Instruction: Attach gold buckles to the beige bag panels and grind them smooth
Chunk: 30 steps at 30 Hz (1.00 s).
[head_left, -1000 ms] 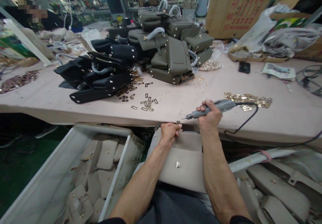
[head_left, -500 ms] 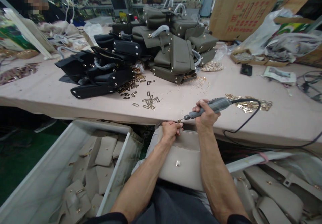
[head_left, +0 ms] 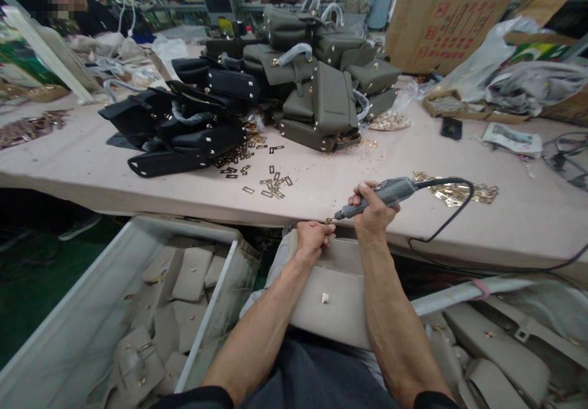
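Observation:
My right hand [head_left: 373, 210] is wrapped round a grey electric screwdriver [head_left: 390, 191], its bit end pointing left and down. The bit reaches a small gold metal fitting [head_left: 327, 220] at the table's front edge; I cannot tell whether it sits in a screw. My left hand [head_left: 314, 237] pinches the upper edge of a beige handbag [head_left: 328, 280] beside that fitting, fingers closed. The bag lies across my lap, with a small metal clasp [head_left: 325, 298] on its front. My left fingers partly hide the edge they grip.
Black handbags [head_left: 169, 152] and olive handbags [head_left: 331, 100] are piled on the table [head_left: 220, 196], near scattered metal frames [head_left: 275, 183] and gold fittings [head_left: 459, 191]. Crates of beige bag pieces flank me, one left [head_left: 220, 299]. The screwdriver's cord [head_left: 471, 198] loops right. A carton [head_left: 450, 20] stands behind.
My right hand and the screwdriver have shifted slightly left and down, with the bit closer to the fitting. My left hand and the beige handbag stay nearly still.

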Each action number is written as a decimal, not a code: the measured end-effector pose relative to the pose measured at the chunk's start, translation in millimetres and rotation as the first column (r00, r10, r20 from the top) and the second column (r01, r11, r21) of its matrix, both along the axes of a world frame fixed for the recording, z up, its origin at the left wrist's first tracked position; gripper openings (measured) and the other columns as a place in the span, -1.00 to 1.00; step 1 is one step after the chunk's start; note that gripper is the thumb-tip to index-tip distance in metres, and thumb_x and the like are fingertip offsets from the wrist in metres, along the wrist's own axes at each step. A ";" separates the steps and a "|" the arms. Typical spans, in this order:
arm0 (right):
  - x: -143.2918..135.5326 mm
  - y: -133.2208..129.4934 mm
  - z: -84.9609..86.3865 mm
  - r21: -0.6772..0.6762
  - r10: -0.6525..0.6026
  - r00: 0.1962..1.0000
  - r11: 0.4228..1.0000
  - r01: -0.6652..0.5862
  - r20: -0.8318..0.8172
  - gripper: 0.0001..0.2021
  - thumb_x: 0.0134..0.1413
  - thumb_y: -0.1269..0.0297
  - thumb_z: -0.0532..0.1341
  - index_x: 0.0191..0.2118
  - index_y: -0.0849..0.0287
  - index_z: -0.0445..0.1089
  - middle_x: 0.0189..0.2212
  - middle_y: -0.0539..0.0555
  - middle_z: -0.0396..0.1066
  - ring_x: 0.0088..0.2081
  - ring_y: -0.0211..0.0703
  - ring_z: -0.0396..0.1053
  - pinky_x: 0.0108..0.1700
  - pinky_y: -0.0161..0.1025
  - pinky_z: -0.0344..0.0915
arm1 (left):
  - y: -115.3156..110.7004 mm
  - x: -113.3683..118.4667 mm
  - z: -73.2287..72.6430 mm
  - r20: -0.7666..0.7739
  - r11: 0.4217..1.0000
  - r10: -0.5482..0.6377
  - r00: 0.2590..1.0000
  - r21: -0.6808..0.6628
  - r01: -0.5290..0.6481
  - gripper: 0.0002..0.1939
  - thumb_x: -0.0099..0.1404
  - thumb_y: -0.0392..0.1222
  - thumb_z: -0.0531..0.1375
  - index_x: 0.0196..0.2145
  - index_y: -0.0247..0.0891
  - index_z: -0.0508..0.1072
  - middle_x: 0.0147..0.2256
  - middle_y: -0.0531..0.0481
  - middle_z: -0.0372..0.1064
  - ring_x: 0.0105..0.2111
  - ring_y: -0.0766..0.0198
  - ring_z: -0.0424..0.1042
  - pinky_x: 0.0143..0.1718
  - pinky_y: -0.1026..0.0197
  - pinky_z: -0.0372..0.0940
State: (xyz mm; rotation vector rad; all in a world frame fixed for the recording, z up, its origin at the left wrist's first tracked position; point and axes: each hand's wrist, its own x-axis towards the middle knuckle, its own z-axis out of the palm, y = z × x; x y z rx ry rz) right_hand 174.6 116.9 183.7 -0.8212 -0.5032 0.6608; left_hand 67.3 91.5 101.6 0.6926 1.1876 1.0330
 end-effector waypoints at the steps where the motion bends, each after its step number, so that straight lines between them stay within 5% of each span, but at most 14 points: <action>1: -0.2 0.2 -0.4 0.000 0.000 1.000 1.000 0.000 0.002 -0.78 -0.14 0.31 0.46 -0.39 0.21 0.43 -0.56 -0.05 0.40 -0.66 -0.35 0.27 -0.61 -0.34 0.32 | -0.1 0.0 0.2 0.002 1.000 0.000 1.000 0.000 0.000 -0.76 -0.08 -0.24 0.42 -0.68 -0.27 0.42 -0.64 -0.06 0.47 -0.76 0.42 0.14 -0.72 0.30 0.07; 16: -13.1 -5.0 2.1 0.042 0.027 0.977 0.998 -0.037 0.212 -0.82 -0.05 0.29 0.46 -0.34 0.21 0.49 -0.56 -0.03 0.44 -0.65 -0.31 0.31 -0.59 -0.31 0.28 | -0.4 1.9 1.6 0.013 1.000 0.004 1.000 0.007 -0.005 -0.77 -0.07 -0.28 0.39 -0.72 -0.27 0.42 -0.68 -0.04 0.43 -0.78 0.42 0.10 -0.75 0.28 0.04; 26: -10.9 -0.4 3.1 -0.111 0.359 0.813 0.931 -0.348 0.458 -0.77 -0.08 0.19 0.49 -0.40 0.16 0.48 -0.59 -0.07 0.37 -0.67 -0.31 0.24 -0.68 -0.32 0.15 | -3.8 7.4 2.1 -0.006 0.999 -0.037 0.999 -0.023 0.037 -0.68 0.03 -0.27 0.45 -0.69 -0.30 0.40 -0.66 -0.02 0.42 -0.78 0.45 0.11 -0.72 0.29 0.06; 30: -9.6 -7.8 13.1 -0.211 0.439 0.738 0.898 -0.387 0.513 -0.72 -0.07 0.17 0.51 -0.39 0.21 0.46 -0.58 -0.06 0.38 -0.65 -0.32 0.22 -0.64 -0.32 0.18 | 0.2 -0.7 15.0 -0.056 0.998 -0.041 0.998 -0.047 0.038 -0.69 0.30 -0.12 0.39 -0.47 -0.37 0.47 -0.53 0.02 0.43 -0.65 0.41 0.29 -0.61 0.31 0.26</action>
